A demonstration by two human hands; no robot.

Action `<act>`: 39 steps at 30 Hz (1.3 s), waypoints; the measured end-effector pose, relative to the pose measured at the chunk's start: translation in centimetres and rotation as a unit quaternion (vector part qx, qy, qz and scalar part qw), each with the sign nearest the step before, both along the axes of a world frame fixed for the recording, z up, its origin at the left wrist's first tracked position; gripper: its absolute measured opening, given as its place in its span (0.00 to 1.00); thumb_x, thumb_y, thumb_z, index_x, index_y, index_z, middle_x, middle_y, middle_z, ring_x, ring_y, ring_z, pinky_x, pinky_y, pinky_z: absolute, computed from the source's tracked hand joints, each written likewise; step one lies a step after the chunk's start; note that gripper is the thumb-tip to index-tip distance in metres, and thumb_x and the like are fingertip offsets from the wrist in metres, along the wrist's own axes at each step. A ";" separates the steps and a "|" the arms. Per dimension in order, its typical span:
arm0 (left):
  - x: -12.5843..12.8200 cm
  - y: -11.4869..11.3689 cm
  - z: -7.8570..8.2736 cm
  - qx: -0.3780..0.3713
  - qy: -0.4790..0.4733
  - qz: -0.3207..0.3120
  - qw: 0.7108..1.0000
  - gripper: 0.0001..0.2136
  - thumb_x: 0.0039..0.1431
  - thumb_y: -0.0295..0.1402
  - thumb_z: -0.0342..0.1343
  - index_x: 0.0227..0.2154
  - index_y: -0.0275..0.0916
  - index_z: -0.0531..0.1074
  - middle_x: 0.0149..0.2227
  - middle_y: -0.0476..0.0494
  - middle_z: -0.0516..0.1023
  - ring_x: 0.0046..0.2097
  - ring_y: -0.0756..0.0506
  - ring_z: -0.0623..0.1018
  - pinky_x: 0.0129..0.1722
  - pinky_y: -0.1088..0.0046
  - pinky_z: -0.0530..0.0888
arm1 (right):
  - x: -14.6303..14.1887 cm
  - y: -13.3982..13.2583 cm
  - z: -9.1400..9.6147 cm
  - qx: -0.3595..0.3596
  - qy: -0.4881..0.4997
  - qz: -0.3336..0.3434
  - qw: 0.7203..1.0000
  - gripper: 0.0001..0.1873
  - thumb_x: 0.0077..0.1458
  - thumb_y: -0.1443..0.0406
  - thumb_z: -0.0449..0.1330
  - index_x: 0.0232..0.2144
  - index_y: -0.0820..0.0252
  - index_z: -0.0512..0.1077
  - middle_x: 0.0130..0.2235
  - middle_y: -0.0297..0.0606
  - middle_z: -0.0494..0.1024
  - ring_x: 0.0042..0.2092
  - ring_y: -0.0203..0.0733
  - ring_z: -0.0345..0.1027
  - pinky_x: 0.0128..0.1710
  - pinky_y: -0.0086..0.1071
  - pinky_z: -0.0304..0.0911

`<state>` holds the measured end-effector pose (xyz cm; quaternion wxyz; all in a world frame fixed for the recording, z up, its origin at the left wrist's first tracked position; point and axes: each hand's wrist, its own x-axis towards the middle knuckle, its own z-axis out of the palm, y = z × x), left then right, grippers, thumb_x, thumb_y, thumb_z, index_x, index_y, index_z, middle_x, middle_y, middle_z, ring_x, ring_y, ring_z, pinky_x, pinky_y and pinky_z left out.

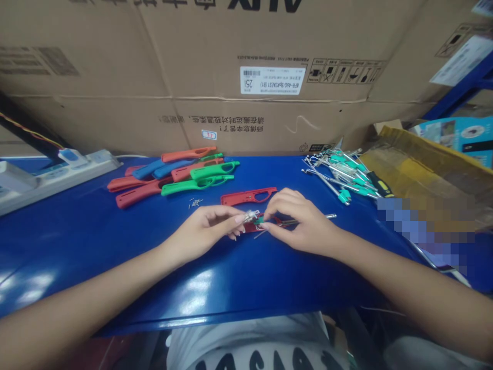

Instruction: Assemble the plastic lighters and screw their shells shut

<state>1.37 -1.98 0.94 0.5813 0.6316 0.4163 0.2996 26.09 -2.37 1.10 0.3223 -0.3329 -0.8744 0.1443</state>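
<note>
My left hand [210, 226] is closed, its thumb and fingers pinching the pale metal end of a lighter's inner assembly [251, 216]. From the right, my right hand [302, 218] curls over the same assembly, thumb and fingertips at its green part. A metal rod [330, 216] shows beyond my right fingers. Partly hidden under both hands lies a red lighter shell half [252, 226]. Another red shell half [243, 197], with a trigger loop, rests just behind them on the table.
Red, blue and green lighter shells [177, 174] are heaped at the back left, with small metal pins [195, 203] before them. Several rods with green blocks [342, 174] lie back right, near a screwdriver [379, 184]. A power strip [57, 180] and a large carton [200, 61] border the blue table [215, 288].
</note>
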 end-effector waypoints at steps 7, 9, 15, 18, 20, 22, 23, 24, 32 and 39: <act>0.2 -0.2 -0.1 0.013 0.021 -0.037 0.999 0.12 0.64 0.39 0.61 0.43 0.38 0.81 0.36 0.46 0.84 0.35 0.50 0.79 0.40 0.75 0.77 | -0.2 -0.1 -0.2 0.001 -0.014 0.011 1.000 0.05 0.62 0.67 0.60 0.42 0.58 0.74 0.38 0.36 0.80 0.42 0.42 0.68 0.46 0.39 0.56; 0.1 -0.2 -0.1 0.020 0.026 -0.044 0.998 0.12 0.64 0.40 0.61 0.44 0.39 0.81 0.36 0.46 0.84 0.35 0.50 0.79 0.40 0.74 0.77 | -0.2 -0.1 -0.2 -0.002 -0.019 0.013 1.000 0.06 0.62 0.67 0.60 0.43 0.58 0.74 0.39 0.36 0.80 0.43 0.42 0.69 0.46 0.39 0.56; 0.0 -0.2 -0.2 0.013 0.022 -0.022 0.999 0.14 0.63 0.42 0.61 0.43 0.37 0.80 0.36 0.44 0.83 0.35 0.49 0.79 0.39 0.73 0.77 | 0.1 0.0 -0.2 0.002 -0.034 0.002 0.999 0.05 0.60 0.69 0.59 0.39 0.59 0.74 0.37 0.37 0.78 0.41 0.42 0.68 0.45 0.38 0.55; 0.0 -0.2 -0.2 -0.004 0.011 -0.004 1.000 0.14 0.62 0.42 0.62 0.42 0.37 0.80 0.35 0.45 0.82 0.34 0.50 0.78 0.38 0.73 0.77 | 0.4 0.1 -0.2 0.019 -0.096 0.042 0.994 0.05 0.60 0.68 0.60 0.38 0.57 0.76 0.41 0.39 0.76 0.45 0.43 0.67 0.48 0.40 0.55; 0.1 -0.2 -0.2 -0.013 0.007 0.003 1.000 0.13 0.62 0.42 0.62 0.41 0.37 0.79 0.33 0.46 0.82 0.33 0.51 0.78 0.37 0.74 0.76 | 0.7 0.2 -0.3 0.031 -0.144 0.070 0.987 0.06 0.61 0.68 0.59 0.40 0.56 0.77 0.43 0.40 0.74 0.48 0.45 0.66 0.50 0.42 0.54; 0.1 -0.2 -0.2 -0.020 0.003 0.012 1.000 0.13 0.61 0.42 0.63 0.39 0.36 0.79 0.31 0.48 0.81 0.31 0.52 0.77 0.36 0.75 0.76 | 0.8 0.3 -0.4 0.030 -0.168 0.084 0.982 0.07 0.63 0.68 0.58 0.40 0.57 0.77 0.44 0.41 0.73 0.49 0.44 0.66 0.51 0.42 0.55; 0.1 -0.2 -0.1 -0.024 0.002 0.017 1.000 0.13 0.60 0.42 0.63 0.39 0.36 0.79 0.30 0.49 0.80 0.30 0.52 0.77 0.35 0.76 0.76 | 0.8 0.4 -0.5 0.024 -0.166 0.086 0.982 0.07 0.64 0.68 0.58 0.40 0.57 0.77 0.44 0.41 0.73 0.49 0.44 0.66 0.51 0.42 0.55; 0.2 -0.2 -0.1 -0.029 0.001 0.022 0.999 0.13 0.60 0.42 0.64 0.38 0.36 0.79 0.29 0.49 0.79 0.29 0.52 0.76 0.34 0.76 0.75 | 0.8 0.4 -0.5 0.013 -0.153 0.086 0.984 0.06 0.64 0.68 0.58 0.39 0.57 0.76 0.44 0.40 0.73 0.49 0.44 0.66 0.51 0.42 0.56; 0.2 -0.3 0.5 -0.054 0.030 0.045 0.997 0.15 0.58 0.43 0.64 0.38 0.34 0.78 0.28 0.49 0.78 0.26 0.52 0.75 0.28 0.77 0.73 | 0.6 0.6 -0.6 -0.241 0.074 0.040 0.967 0.04 0.62 0.65 0.61 0.36 0.61 0.73 0.32 0.34 0.73 0.28 0.31 0.62 0.28 0.28 0.60; 0.3 -0.4 0.6 -0.053 0.048 0.039 0.997 0.15 0.58 0.42 0.64 0.38 0.34 0.78 0.24 0.50 0.76 0.24 0.52 0.73 0.26 0.77 0.71 | 0.6 1.3 -1.1 -0.442 0.206 0.052 0.872 0.14 0.58 0.58 0.66 0.37 0.61 0.67 0.25 0.30 0.74 0.22 0.31 0.68 0.22 0.26 0.66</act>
